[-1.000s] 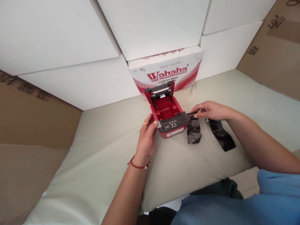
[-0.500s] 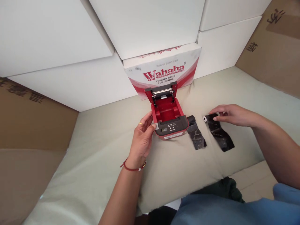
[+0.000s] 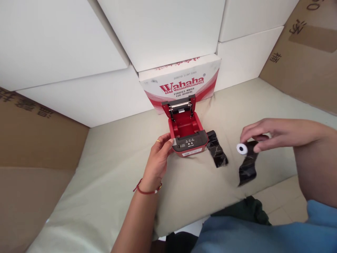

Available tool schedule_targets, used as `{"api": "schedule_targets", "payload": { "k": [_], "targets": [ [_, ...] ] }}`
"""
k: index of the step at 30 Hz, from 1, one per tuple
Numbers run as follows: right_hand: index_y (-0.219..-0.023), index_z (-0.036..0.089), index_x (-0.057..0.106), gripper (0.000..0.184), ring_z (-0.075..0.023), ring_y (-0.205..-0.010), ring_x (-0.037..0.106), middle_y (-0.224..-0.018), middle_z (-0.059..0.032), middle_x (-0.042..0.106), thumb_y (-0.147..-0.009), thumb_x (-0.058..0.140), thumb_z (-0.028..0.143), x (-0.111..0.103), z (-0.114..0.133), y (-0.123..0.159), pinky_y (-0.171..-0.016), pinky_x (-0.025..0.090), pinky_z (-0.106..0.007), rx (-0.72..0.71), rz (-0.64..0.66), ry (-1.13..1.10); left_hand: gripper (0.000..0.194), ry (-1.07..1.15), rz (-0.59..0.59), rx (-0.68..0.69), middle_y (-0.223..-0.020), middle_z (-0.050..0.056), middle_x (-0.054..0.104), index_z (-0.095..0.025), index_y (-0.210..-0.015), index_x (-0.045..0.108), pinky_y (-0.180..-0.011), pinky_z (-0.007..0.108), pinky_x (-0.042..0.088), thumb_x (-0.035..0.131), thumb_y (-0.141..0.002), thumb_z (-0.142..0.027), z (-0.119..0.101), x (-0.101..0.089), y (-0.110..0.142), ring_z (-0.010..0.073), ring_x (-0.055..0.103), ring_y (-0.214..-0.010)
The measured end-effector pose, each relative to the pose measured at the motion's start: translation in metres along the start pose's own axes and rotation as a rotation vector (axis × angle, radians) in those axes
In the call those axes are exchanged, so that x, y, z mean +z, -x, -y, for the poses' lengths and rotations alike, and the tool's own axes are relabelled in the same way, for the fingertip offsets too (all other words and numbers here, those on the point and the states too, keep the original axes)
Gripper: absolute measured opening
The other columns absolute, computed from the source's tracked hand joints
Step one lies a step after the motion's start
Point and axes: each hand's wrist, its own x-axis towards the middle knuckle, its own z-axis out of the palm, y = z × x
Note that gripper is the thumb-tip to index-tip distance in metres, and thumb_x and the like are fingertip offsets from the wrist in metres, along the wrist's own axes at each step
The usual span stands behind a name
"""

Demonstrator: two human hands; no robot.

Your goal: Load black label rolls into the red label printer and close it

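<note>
A red and black label printer point(image 3: 187, 140) stands on the cloth with its lid point(image 3: 179, 105) raised and its red paper bay bare. My left hand point(image 3: 160, 151) grips the printer's near left corner, thumb on top and fingers along the side. In my right hand point(image 3: 265, 135) is a small roll of black marbled label paper point(image 3: 247, 151), pinched between thumb and fingers, lifted off the cloth. Its white end with a dark core hole faces left, and a loose strip dangles below. Another black marbled paper roll point(image 3: 217, 149) lies against the printer's right side, its tail stretched toward me.
Behind the printer leans a white and red Wahaha water carton point(image 3: 181, 82). White boxes point(image 3: 163, 31) form a wall at the back. Brown cardboard boxes point(image 3: 39, 140) stand at the left and right. Pale green cloth point(image 3: 118, 168) covers the surface, whose front edge lies close to my body.
My right hand has picked up the right-hand paper roll and turned its white end toward the left; the strip now hangs. My left hand stays on the printer.
</note>
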Motion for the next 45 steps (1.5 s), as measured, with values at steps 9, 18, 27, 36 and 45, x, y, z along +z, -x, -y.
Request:
{"api": "schedule_targets", "payload": {
  "k": [9,18,27,36,45],
  "targets": [
    [-0.139,0.029,0.084,0.044,-0.0157,-0.073,0.059,-0.089,0.0018,0.074,-0.099,0.076,0.044,0.006,0.082,-0.087,-0.074,0.047,-0.030,-0.163,-0.390,0.168,0.042,-0.058,-0.178,0.128,-0.119,0.006,0.075,-0.024,-0.116,0.075,-0.102,0.040,0.057,0.086,-0.088,-0.053,0.012,0.000,0.002,0.0229,0.069,-0.111],
    [-0.141,0.024,0.082,0.039,-0.0325,-0.111,0.079,-0.126,-0.0142,0.087,-0.105,0.066,0.026,0.040,0.109,-0.159,-0.083,0.051,-0.037,0.084,-0.484,0.594,0.022,-0.278,-0.242,0.579,-0.131,0.007,0.077,-0.028,-0.118,0.079,-0.120,0.041,0.053,0.072,-0.107,-0.045,0.001,0.013,0.027,0.0258,0.069,-0.134],
    [-0.122,0.021,0.087,0.030,-0.0353,-0.114,0.081,-0.123,-0.0184,0.088,-0.103,0.065,0.023,0.046,0.109,-0.193,-0.080,0.057,-0.038,0.162,-0.397,0.705,0.017,-0.542,-0.049,0.753,-0.122,0.006,0.085,-0.034,-0.114,0.087,-0.122,0.055,0.053,0.083,-0.097,-0.034,-0.006,0.025,0.043,0.0336,0.072,-0.127],
    [-0.124,0.019,0.085,0.028,-0.0296,-0.111,0.081,-0.122,-0.0140,0.089,-0.106,0.065,0.028,0.041,0.103,-0.175,-0.090,0.056,-0.036,-0.037,-0.366,0.512,0.017,-0.798,0.056,0.829,-0.120,0.008,0.088,-0.034,-0.111,0.086,-0.109,0.057,0.049,0.078,-0.098,-0.026,0.004,0.025,0.038,0.0362,0.076,-0.120],
    [-0.157,0.032,0.066,0.055,-0.0260,-0.112,0.075,-0.148,-0.0100,0.077,-0.119,0.035,0.058,0.017,0.051,-0.143,-0.095,0.059,-0.042,-0.068,-1.138,-0.005,0.022,-0.769,0.077,0.806,-0.127,0.008,0.087,-0.035,-0.117,0.085,-0.115,0.058,0.045,0.079,-0.098,-0.025,0.009,0.027,0.039,0.0374,0.075,-0.126]
  ]
}}
